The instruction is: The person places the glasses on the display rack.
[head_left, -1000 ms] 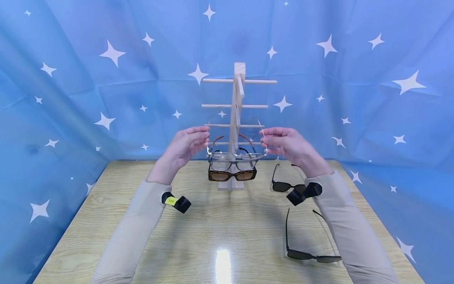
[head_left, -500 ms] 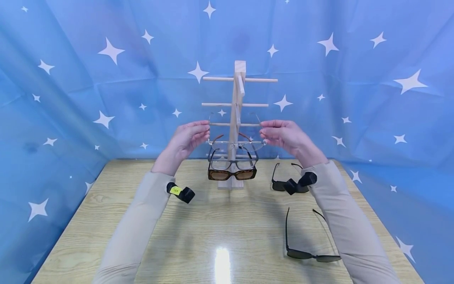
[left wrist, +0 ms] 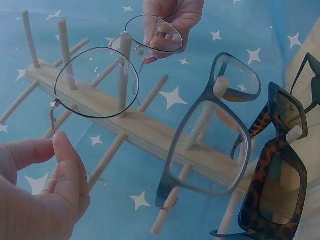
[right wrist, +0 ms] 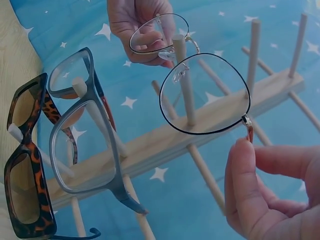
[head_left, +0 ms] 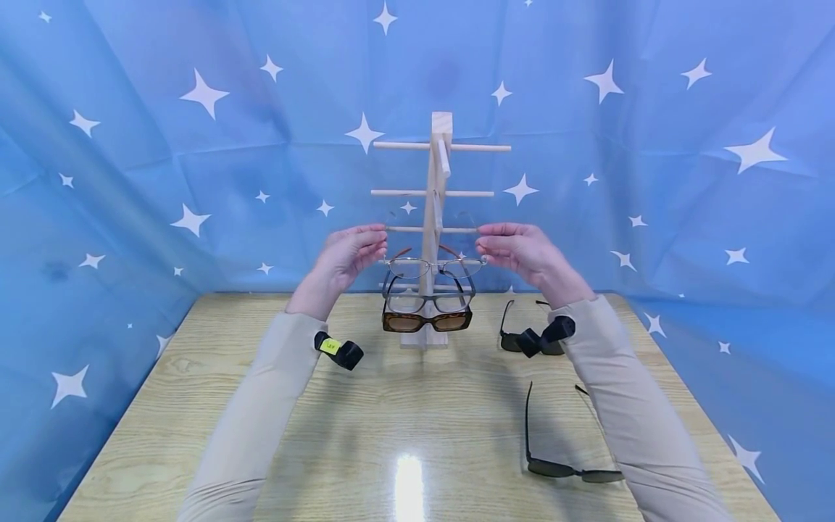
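My left hand (head_left: 352, 255) and right hand (head_left: 518, 254) pinch the two temples of thin metal-rimmed eyeglasses (head_left: 409, 269), one on each side, close behind the lenses. The glasses face me, level, in front of a wooden display stand (head_left: 432, 210). In both wrist views the tip of a front peg (right wrist: 180, 40) appears at their bridge, between the clear lenses. Just below them, grey-framed glasses (left wrist: 172, 150) hang on the stand. Lowest are tortoiseshell sunglasses (left wrist: 250, 200) with brown lenses.
Two pairs of black sunglasses lie on the wooden table at right: one near pair (head_left: 551, 467), and a farther pair (head_left: 512, 341) partly hidden by the right wrist camera (head_left: 544, 337). Crossbars (head_left: 472, 148) stick out sideways from the stand. A blue star-printed curtain (head_left: 261, 181) hangs behind.
Both hands have raised the metal-rimmed glasses slightly and moved them away from me, then lowered the temples toward level. The other glasses have stayed in place.
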Tool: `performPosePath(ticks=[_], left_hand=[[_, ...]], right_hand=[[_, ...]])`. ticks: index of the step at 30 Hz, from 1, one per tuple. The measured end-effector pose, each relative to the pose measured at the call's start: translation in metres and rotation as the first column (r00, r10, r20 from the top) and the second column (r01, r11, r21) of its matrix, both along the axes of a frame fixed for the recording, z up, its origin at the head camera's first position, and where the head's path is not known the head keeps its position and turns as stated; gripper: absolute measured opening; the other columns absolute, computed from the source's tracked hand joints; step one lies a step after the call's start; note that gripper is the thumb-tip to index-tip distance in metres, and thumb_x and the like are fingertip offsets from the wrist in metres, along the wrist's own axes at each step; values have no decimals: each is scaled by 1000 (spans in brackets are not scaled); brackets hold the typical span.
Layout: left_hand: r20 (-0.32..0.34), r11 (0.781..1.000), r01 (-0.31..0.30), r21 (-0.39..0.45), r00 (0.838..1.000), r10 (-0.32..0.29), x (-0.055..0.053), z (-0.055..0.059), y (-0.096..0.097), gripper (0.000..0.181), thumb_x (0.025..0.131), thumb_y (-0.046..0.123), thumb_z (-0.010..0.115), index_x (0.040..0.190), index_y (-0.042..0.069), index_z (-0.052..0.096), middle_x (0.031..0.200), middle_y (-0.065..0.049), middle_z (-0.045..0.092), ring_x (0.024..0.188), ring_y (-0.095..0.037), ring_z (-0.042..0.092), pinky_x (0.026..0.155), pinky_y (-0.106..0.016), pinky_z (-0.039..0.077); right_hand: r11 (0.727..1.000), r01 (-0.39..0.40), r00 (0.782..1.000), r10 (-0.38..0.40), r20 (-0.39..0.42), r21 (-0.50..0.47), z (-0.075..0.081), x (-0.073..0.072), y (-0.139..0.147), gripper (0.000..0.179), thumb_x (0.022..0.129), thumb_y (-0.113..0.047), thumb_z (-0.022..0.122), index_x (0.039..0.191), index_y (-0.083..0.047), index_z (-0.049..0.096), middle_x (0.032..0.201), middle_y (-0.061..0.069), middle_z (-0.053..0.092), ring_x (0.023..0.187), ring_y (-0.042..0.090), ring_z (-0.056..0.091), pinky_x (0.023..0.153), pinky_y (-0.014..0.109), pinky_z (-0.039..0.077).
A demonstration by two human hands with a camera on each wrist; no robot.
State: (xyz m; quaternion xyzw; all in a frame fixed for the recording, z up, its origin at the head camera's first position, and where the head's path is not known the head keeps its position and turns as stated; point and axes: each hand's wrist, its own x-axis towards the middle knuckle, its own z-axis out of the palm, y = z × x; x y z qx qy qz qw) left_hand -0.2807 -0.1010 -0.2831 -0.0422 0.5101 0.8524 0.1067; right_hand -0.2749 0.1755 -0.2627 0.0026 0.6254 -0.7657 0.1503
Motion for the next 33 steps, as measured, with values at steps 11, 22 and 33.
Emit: performPosePath(ticks=[11, 22, 33], left_hand=[[23, 1000, -20, -20, 1000, 20, -5, -6, 1, 14, 88, -6, 59, 100, 0, 62, 73, -8, 65, 62, -13, 63, 58, -16, 54], [28, 1000, -26, -11, 999, 26, -7, -8, 3, 19, 87, -7, 59, 106, -3, 61, 71, -7, 65, 60, -13, 63, 57, -16, 54], [30, 1000, -22, -20, 999, 23, -8, -11, 3, 29, 87, -7, 59, 115, -7, 57, 71, -7, 65, 59, -12, 63, 57, -16, 54]], right_hand=[[1000, 17, 1000, -17, 10, -12, -8, -4, -2, 18, 88, 7, 58, 88, -7, 68, 78, 9, 68, 72, 15, 67, 64, 20, 55], [1000, 17, 1000, -17, 5, -13, -12, -5, -2, 17, 90, 6, 55, 90, -6, 66, 78, 9, 67, 70, 14, 66, 64, 19, 55], [1000, 16, 1000, -16, -4, -8, -15, -5, -1, 13, 91, 5, 54, 96, -4, 62, 80, 8, 67, 72, 14, 66, 69, 20, 56]])
